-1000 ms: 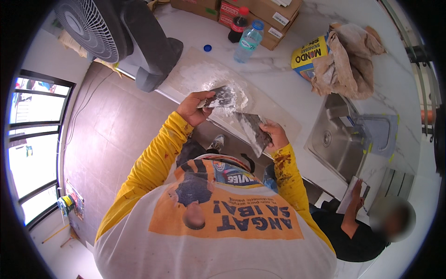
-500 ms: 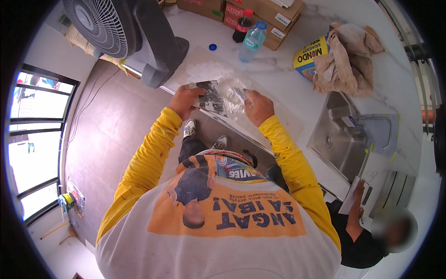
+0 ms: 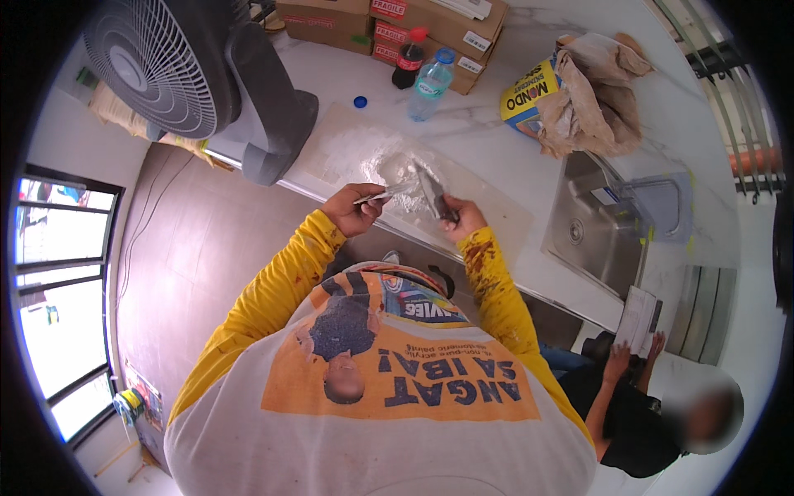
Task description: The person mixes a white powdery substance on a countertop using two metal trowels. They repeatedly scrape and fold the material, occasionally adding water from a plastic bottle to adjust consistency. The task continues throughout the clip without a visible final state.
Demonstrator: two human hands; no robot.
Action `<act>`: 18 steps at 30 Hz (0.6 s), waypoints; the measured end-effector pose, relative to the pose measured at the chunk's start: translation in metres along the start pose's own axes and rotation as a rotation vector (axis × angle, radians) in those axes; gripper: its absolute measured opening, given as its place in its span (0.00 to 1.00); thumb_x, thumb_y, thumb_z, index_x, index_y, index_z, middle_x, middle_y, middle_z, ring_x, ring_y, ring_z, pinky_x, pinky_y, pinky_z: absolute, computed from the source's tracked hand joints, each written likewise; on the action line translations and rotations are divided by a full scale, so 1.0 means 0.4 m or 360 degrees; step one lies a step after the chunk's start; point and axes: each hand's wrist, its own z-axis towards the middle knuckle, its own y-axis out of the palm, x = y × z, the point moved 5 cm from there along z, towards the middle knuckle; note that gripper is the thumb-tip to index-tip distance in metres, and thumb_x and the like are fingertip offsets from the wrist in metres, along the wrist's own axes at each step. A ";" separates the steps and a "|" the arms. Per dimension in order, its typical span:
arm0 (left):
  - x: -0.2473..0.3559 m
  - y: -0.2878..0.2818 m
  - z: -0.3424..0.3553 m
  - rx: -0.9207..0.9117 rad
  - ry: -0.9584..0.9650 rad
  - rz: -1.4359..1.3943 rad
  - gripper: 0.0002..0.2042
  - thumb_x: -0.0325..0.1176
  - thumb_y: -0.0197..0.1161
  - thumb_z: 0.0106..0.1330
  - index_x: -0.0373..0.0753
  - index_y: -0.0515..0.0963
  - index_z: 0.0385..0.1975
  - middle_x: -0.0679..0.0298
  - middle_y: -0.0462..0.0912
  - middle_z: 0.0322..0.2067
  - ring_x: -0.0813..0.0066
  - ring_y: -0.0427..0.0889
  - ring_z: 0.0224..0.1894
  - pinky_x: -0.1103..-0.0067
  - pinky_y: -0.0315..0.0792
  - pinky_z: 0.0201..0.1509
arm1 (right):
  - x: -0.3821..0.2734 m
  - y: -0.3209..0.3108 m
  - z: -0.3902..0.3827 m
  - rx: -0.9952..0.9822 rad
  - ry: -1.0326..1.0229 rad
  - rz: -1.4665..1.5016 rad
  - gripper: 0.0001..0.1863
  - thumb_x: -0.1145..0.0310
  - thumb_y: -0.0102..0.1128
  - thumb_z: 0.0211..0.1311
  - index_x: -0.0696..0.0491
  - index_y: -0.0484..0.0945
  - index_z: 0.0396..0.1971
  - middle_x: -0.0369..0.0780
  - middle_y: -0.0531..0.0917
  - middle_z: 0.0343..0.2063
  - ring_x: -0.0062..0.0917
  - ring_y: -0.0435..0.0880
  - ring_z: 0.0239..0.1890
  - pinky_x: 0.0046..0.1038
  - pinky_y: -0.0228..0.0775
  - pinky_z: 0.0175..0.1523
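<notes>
My left hand point(image 3: 354, 212) is closed on a thin flat metal scraper plate point(image 3: 377, 197), seen almost edge-on at the near side of the powder. Gripped in my right hand point(image 3: 466, 220) is a putty knife point(image 3: 431, 190), its broad grey blade slanting up and left over the powder. The white powder point(image 3: 389, 169) is heaped with a hollow in its middle, and its inside looks partly wet. It lies on a pale, dusty board point(image 3: 335, 140) on the counter. The two tools are close together; whether they touch I cannot tell.
Beyond the board stand a clear water bottle point(image 3: 430, 87), a dark soda bottle point(image 3: 408, 62) and cardboard boxes point(image 3: 331, 25). A grey fan point(image 3: 273, 116) is at left, an opened paper sack point(image 3: 591, 107) and steel sink point(image 3: 587, 248) at right. A co-worker point(image 3: 624, 413) handles a white flat item.
The plate in my left hand has turned from face-on to nearly edge-on. My right hand has come nearer me, and its knife blade shows more fully. The co-worker's hands have shifted.
</notes>
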 end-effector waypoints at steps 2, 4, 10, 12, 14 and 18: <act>0.009 0.010 0.026 -0.0077 -0.0049 -0.0080 0.11 0.30 0.51 0.71 0.25 0.72 0.38 0.58 0.76 0.26 0.81 0.72 0.20 0.91 0.70 0.19 | 0.072 -0.018 -0.019 0.0071 0.0233 0.0115 0.10 0.68 0.60 0.62 0.56 0.77 0.41 0.38 0.79 0.30 0.21 0.72 0.22 0.20 0.54 0.16; 0.032 0.014 0.035 -0.0046 -0.0052 -0.0050 0.09 0.28 0.51 0.71 0.26 0.72 0.37 0.59 0.76 0.26 0.81 0.71 0.20 0.91 0.68 0.18 | 0.089 -0.015 -0.079 -0.0211 0.0149 0.0170 0.10 0.68 0.59 0.63 0.56 0.76 0.41 0.38 0.78 0.30 0.20 0.72 0.21 0.19 0.53 0.15; 0.151 0.068 -0.011 0.0188 0.0619 0.1451 0.06 0.30 0.60 0.65 0.34 0.75 0.34 0.63 0.77 0.29 0.77 0.73 0.25 0.83 0.68 0.22 | -0.034 0.104 -0.351 0.0285 -0.1884 -0.1360 0.09 0.73 0.57 0.62 0.56 0.78 0.41 0.35 0.83 0.30 0.23 0.77 0.24 0.23 0.71 0.28; 0.160 0.079 -0.023 0.0372 0.0664 0.1377 0.05 0.30 0.62 0.62 0.37 0.76 0.33 0.65 0.79 0.31 0.75 0.75 0.28 0.76 0.71 0.29 | -0.036 0.215 -0.407 0.0193 -0.2562 -0.2087 0.11 0.76 0.56 0.58 0.54 0.79 0.41 0.36 0.84 0.33 0.27 0.79 0.27 0.28 0.73 0.34; 0.176 0.114 -0.036 0.0224 0.0647 0.1881 0.05 0.30 0.62 0.61 0.38 0.77 0.34 0.65 0.80 0.31 0.74 0.76 0.30 0.75 0.70 0.32 | 0.000 0.280 -0.388 0.0213 -0.2430 -0.2781 0.14 0.77 0.56 0.51 0.51 0.79 0.39 0.38 0.84 0.36 0.34 0.82 0.36 0.33 0.75 0.37; 0.195 0.080 -0.045 0.0507 0.0356 0.1681 0.06 0.31 0.63 0.61 0.39 0.77 0.35 0.66 0.81 0.32 0.74 0.78 0.35 0.74 0.68 0.38 | -0.046 0.325 -0.259 0.0556 -0.2114 -0.2860 0.13 0.72 0.55 0.55 0.49 0.79 0.42 0.39 0.83 0.38 0.38 0.82 0.41 0.37 0.75 0.40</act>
